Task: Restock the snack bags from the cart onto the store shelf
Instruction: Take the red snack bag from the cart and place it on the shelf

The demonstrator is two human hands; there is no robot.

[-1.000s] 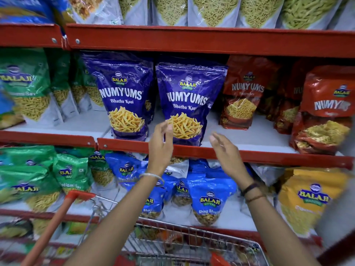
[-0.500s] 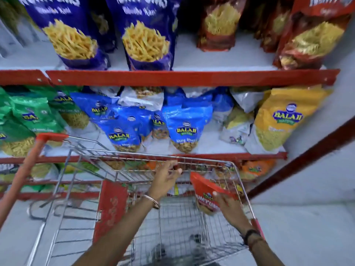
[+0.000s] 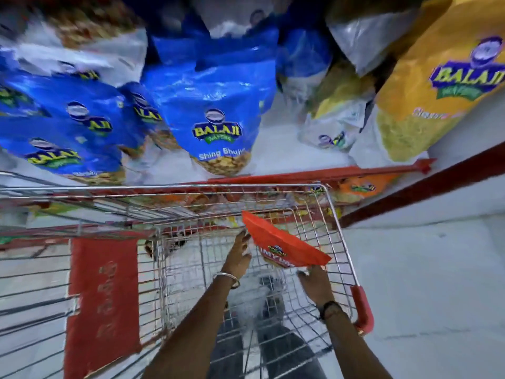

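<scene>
Red, glossy film forms the snack bag (image 3: 284,248), a flat pouch held tilted over the wire cart (image 3: 338,228), its top edge uppermost and a printed logo on its face. The left hand (image 3: 239,251) lies against the bag's left edge with fingers extended; whether they close on the film cannot be told. The right hand (image 3: 314,281) sits under the bag's lower right corner, fingers spread and touching the bottom seam, not visibly clamped. A thin metal bangle (image 3: 226,277) rings the left wrist; dark cord bands (image 3: 330,309) ring the right. The cart is a chromed grid basket with a red plastic corner guard (image 3: 362,309) and a red fold-down seat flap (image 3: 102,299) at left. Behind it runs the store shelf (image 3: 328,170), a pale deck edged by a red metal lip. Blue crinkled bags (image 3: 216,105) with clear windows showing nuts stand on it, beside a yellow bag (image 3: 437,86) at right. Motion blur softens the upper rows.
</scene>
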